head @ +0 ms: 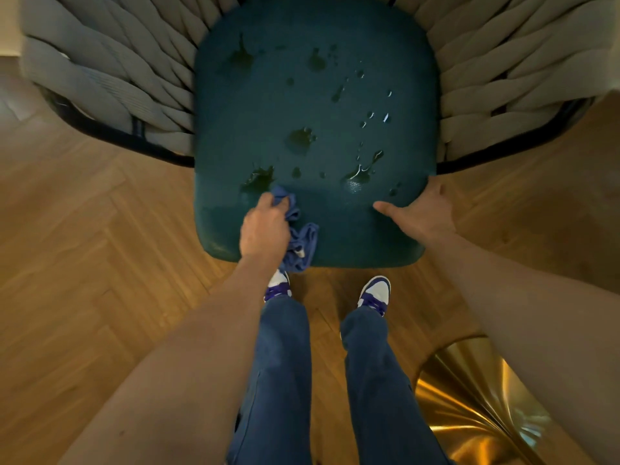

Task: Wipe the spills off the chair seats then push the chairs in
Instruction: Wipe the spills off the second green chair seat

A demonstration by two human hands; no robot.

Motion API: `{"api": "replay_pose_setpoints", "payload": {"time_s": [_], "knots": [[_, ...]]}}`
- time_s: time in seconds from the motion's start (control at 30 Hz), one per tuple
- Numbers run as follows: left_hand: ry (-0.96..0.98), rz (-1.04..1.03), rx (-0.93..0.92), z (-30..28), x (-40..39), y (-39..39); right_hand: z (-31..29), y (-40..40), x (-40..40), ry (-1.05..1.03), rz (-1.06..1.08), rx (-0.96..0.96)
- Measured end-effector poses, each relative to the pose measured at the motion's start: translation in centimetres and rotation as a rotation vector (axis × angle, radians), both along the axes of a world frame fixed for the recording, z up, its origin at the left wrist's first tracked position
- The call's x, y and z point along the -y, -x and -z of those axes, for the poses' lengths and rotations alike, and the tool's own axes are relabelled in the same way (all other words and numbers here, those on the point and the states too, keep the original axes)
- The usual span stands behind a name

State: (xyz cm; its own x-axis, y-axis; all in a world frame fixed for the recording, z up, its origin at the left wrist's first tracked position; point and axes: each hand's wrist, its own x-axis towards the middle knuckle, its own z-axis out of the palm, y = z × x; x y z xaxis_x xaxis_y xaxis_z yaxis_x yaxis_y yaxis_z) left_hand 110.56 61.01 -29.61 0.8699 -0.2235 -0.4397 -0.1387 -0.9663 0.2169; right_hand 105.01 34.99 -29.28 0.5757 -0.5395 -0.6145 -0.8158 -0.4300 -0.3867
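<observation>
A chair with a teal seat and a woven grey rope back stands right in front of me. Several dark wet spills and shiny droplets dot the seat from the back to the front. My left hand is shut on a crumpled blue cloth and presses it on the seat's front left, just below one spill. My right hand grips the seat's front right edge, thumb lying on top of the cushion.
Herringbone wood floor surrounds the chair. A shiny gold table base sits at the lower right, close to my right leg. My legs in blue jeans and purple-white sneakers stand just before the seat's front edge.
</observation>
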Motion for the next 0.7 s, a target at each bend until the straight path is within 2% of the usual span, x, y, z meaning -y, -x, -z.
{"api": "replay_pose_setpoints", "payload": {"time_s": [0.13,0.3,0.6,0.7], "knots": [[-0.059,-0.031,0.038,0.0,-5.2,-2.1,0.7,-0.3,-0.5,0.092,-0.106,-0.090],[-0.130,-0.013,0.087,-0.5,-9.3,-4.1,1.1,-0.3,-0.8,0.158,-0.161,-0.108],[-0.118,-0.023,0.126,-0.3,-12.4,-5.8,0.9,-0.4,-0.8,0.167,-0.169,-0.111],[-0.081,-0.132,0.136,-0.2,-11.5,-5.3,0.8,-0.4,-0.6,0.153,-0.157,-0.112]]}}
